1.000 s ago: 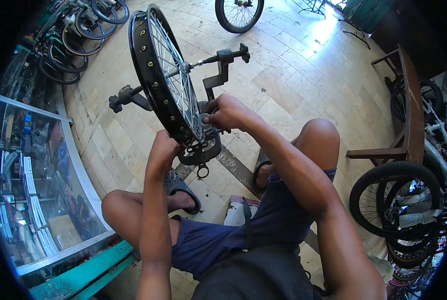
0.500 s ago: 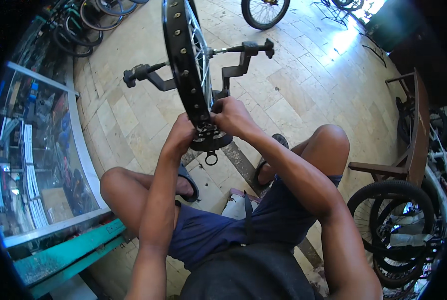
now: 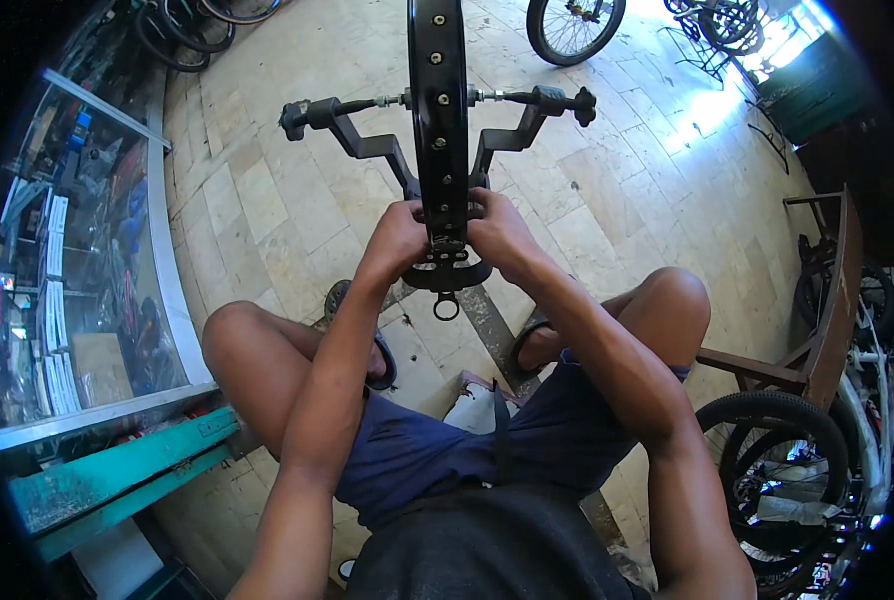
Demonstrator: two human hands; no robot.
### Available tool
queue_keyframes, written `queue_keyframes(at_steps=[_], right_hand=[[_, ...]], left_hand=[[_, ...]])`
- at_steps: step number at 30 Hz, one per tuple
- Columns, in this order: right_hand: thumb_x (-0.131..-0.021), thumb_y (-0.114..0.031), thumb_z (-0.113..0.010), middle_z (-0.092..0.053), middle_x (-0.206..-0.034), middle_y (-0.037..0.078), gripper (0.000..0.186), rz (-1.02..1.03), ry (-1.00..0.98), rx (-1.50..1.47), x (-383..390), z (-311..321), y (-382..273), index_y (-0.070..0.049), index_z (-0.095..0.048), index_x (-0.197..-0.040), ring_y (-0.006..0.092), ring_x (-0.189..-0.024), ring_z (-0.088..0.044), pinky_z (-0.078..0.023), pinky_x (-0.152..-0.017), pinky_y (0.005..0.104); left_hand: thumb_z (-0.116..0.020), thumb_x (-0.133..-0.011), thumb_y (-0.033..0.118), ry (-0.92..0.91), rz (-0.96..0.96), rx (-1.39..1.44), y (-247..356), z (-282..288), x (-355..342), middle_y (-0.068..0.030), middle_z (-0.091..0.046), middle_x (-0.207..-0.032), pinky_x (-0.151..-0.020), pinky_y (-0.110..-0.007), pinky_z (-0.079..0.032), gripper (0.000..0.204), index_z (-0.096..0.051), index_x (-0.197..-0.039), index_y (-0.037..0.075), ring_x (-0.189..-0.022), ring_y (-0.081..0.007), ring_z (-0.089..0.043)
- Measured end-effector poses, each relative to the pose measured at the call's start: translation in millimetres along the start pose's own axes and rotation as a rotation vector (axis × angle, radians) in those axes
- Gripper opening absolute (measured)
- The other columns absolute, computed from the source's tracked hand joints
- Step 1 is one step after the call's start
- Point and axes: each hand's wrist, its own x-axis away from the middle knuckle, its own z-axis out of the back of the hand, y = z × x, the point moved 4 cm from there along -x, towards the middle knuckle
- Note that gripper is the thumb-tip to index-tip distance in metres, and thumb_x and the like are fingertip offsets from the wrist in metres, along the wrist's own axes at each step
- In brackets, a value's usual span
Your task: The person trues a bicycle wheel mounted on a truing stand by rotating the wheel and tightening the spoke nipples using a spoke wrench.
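Bicycle wheel (image 3: pixel 440 130), its black rim seen edge-on with a row of small metal-ringed holes down the middle, stands upright in a dark metal stand (image 3: pixel 375 147) straight ahead of the person, above the tiled floor (image 3: pixel 257 200). Silver axle ends show on both sides of the rim, meeting the knob-ended rods on the stand's two bent arms. At the foot of the rim is the stand's curved black base, with a metal ring (image 3: pixel 446 306) hanging below it. The left hand (image 3: pixel 399 238) is at the lower left side of the rim, fingers curled in; the right hand (image 3: pixel 497 232) mirrors it on the right, thumb side toward the rim. Both sets of fingertips are hidden, so I cannot tell whether either hand grips anything. The person sits with knees apart in blue shorts (image 3: pixel 407 455), sandalled feet on the floor. A glass display case (image 3: pixel 117 280) is on the left, above a green plank (image 3: pixel 117 475); tyred wheels (image 3: pixel 767 402) stand at lower right.
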Motion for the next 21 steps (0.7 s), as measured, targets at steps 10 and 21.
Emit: queue_keyframes(at_steps=[10,21], right_hand=[[-0.084,-0.009,-0.069,-0.071,-0.077,0.016,0.018,-0.113,-0.191,0.368,21.6,27.5,-47.4,0.003,-0.076,-0.096,0.0249,-0.066,-0.063,-0.053,-0.068,0.0363],[-0.089,-0.011,-0.071,-0.070,-0.072,0.012,0.017,-0.008,-0.259,0.355,12.5,22.1,-31.7,0.005,-0.076,-0.094,0.0226,-0.061,-0.062,-0.052,-0.063,0.0358]], left_hand=[[-0.075,-0.081,0.016,0.143,-0.096,-0.272,27.9,3.1,12.9,-0.0081,-0.071,-0.073,-0.057,-0.027,-0.047,0.023,-0.077,-0.092,-0.004,-0.063,-0.0179,-0.062],[-0.078,-0.083,0.020,-0.057,0.048,0.259,1.2,2.3,5.2,-0.0074,-0.067,-0.073,-0.056,-0.029,-0.045,0.025,-0.072,-0.085,-0.004,-0.067,-0.0120,-0.059]])
